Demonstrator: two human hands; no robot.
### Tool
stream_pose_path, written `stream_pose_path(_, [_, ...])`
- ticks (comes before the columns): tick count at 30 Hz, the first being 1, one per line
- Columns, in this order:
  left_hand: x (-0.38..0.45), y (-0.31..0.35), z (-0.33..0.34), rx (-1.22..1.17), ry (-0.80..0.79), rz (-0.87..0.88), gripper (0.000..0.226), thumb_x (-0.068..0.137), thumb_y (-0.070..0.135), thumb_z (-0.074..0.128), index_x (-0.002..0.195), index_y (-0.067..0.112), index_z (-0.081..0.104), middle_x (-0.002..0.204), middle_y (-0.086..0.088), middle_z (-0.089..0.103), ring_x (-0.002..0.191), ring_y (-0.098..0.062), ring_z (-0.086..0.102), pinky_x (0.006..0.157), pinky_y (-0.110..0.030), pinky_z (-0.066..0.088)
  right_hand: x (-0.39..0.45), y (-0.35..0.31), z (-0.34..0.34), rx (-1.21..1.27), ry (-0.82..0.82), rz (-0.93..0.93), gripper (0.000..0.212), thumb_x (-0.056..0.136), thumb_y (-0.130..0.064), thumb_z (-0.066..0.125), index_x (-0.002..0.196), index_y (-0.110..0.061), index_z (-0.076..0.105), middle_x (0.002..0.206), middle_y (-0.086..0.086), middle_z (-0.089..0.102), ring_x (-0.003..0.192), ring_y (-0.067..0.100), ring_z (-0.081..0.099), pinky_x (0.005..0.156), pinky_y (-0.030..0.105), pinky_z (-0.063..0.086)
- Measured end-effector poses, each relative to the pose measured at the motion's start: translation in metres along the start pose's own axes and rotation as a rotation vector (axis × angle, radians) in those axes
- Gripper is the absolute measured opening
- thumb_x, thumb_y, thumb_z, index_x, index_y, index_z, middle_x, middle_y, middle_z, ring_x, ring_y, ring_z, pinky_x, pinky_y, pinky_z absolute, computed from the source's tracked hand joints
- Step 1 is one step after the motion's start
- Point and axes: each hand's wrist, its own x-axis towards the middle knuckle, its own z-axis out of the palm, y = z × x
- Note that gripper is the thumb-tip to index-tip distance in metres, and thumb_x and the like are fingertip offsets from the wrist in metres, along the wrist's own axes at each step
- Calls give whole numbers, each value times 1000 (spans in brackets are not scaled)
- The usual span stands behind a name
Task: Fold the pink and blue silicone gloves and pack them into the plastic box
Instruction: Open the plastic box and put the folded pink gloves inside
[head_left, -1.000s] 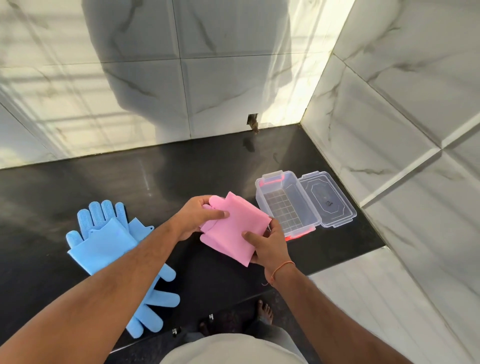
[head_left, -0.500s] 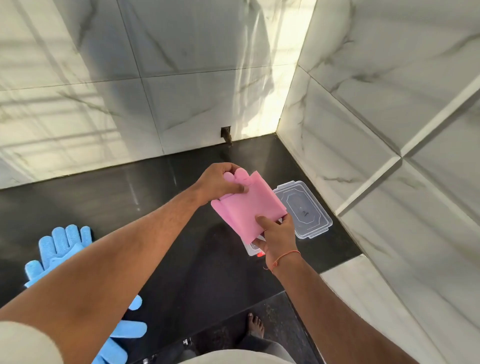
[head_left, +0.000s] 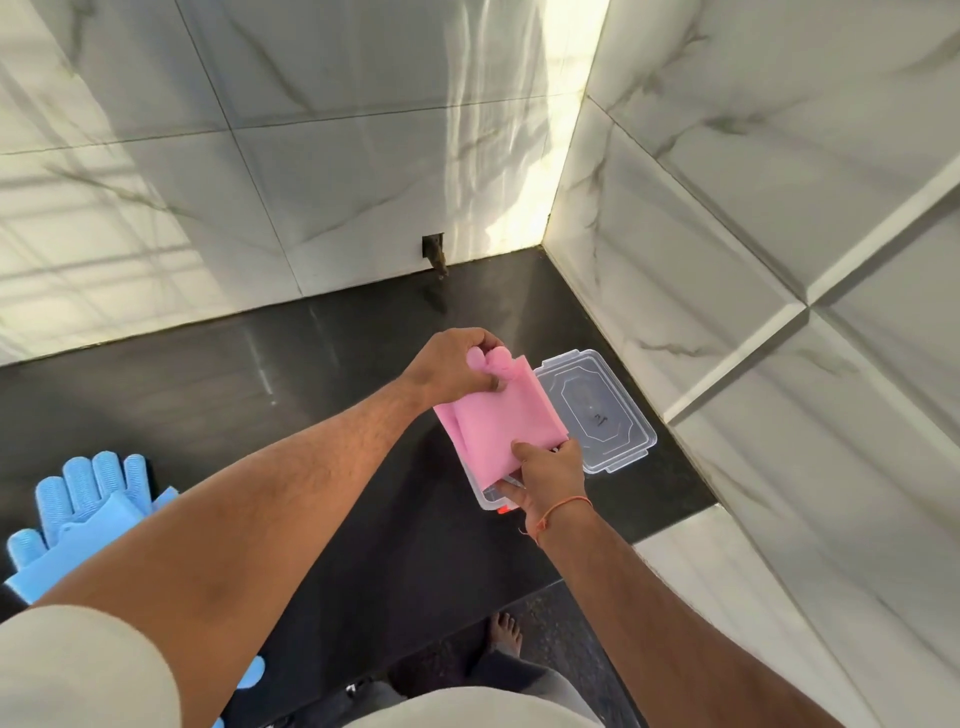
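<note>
Holding: the left hand (head_left: 457, 364) pinched the far end of the folded pink gloves (head_left: 498, 421), fingers curled round the glove fingertips; the right hand (head_left: 550, 467) gripped the near edge, thumb on top.
Position: the pink bundle hung tilted over the plastic box (head_left: 485, 496), covering most of it; only the box's near corner and a red clip showed, so whether the bundle touched the rim could not be told.
Lid: the clear lid (head_left: 597, 405) lay open just beside the box, on the black counter (head_left: 311, 374).
Blue gloves: they lay unfolded and well apart at the counter's left edge (head_left: 88, 499), partly hidden by the left forearm.
Risk, unfolding: silicone is likely springy; releasing either end early could let the fold open before it seated.
Risk, fit: the bundle looked about as wide as the box, so an edge might catch on the rim.
Risk, room: a loose pink fold might leave little space for the blue pair.
Count: one box, one lid, one pink bundle, two hands, at least two blue gloves.
</note>
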Motion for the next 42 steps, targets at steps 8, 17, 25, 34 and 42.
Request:
stream_pose_path(8, [-12, 2, 5, 67, 16, 34, 74, 95, 42, 83, 158, 18, 52, 151, -1, 65, 135, -18, 62, 112, -35, 50, 2, -4, -1, -127, 15, -43, 50, 91, -8, 83, 132, -17, 56, 125, 10, 67, 111, 36, 68, 101, 60, 60])
stream_pose_path(17, [-67, 4, -11, 405, 292, 256, 49, 95, 58, 67, 135, 29, 64, 136, 11, 65, 127, -17, 58, 107, -44, 50, -36, -17, -27, -216, 25, -117, 52, 96, -16, 79, 136, -22, 47, 124, 1, 57, 116, 29, 58, 115, 56, 47])
stream_pose_path(25, [-94, 12, 6, 620, 129, 176, 57, 102, 53, 63, 150, 22, 61, 153, 2, 62, 142, -22, 56, 120, -43, 43, -26, -57, -14, -1044, -159, -1015, 48, 100, -12, 73, 146, -17, 60, 152, 0, 60, 137, 22, 57, 117, 41, 48])
stream_pose_path(34, [-89, 12, 28, 764, -85, 55, 82, 110, 48, 49, 174, 8, 17, 183, -10, 17, 170, -28, 13, 139, -42, 10, 30, -67, 16, -1788, -448, -1134, 84, 100, -20, 72, 170, -17, 25, 175, 2, 28, 157, 30, 33, 122, 45, 41])
stream_pose_path(42, [-84, 17, 34, 827, -147, 12, 83, 112, 45, 48, 174, 4, 10, 183, -14, 8, 171, -30, 7, 139, -42, 7, 32, -70, 22, -1828, -446, -1119, 84, 93, -24, 80, 164, -17, 36, 164, 2, 41, 144, 30, 47, 114, 47, 53])
